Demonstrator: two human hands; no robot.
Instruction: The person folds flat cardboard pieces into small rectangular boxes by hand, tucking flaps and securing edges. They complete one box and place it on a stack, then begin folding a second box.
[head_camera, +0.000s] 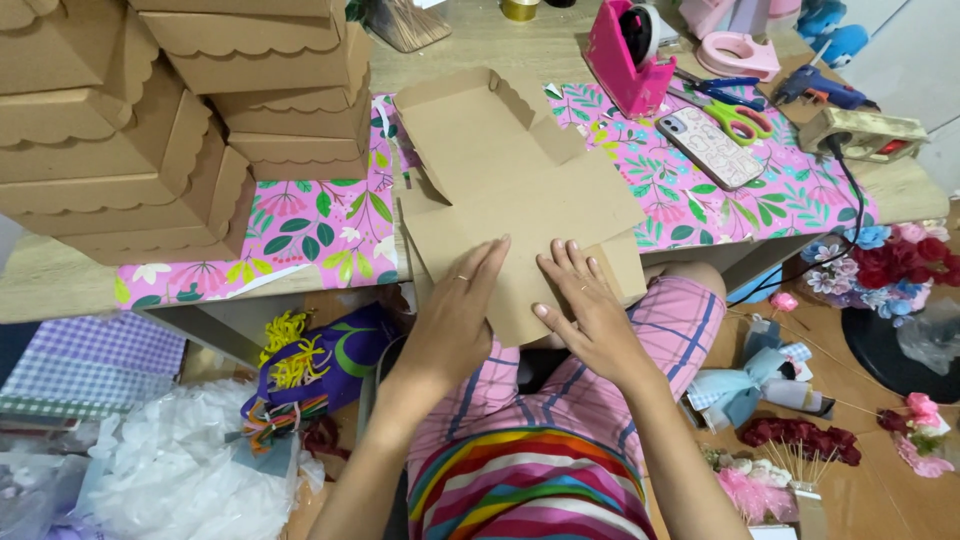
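Both hands are flat and open at the centre of the frame, no grip closed on anything: the left hand (455, 315) lies palm down with fingers stretched along the near flap of the flat cardboard box blank (520, 190), and the right hand (585, 310) presses spread fingers on the same flap just beside it. That unfolded blank hangs over the front edge of the desk (60, 285), its scalloped far flaps reaching up toward the top centre, lying partly on the pink floral paper (320, 225). Upper left, a stack of folded brown boxes (150, 110) with scalloped lids. Upper right, a pink tape dispenser (625, 50), a phone (710, 148) in a patterned case, green-handled scissors (738, 118) and a glue gun (815, 88). Down at the lower right of the frame, artificial flowers (800, 440) lie on the floor; lower left, crumpled clear plastic (190, 470).
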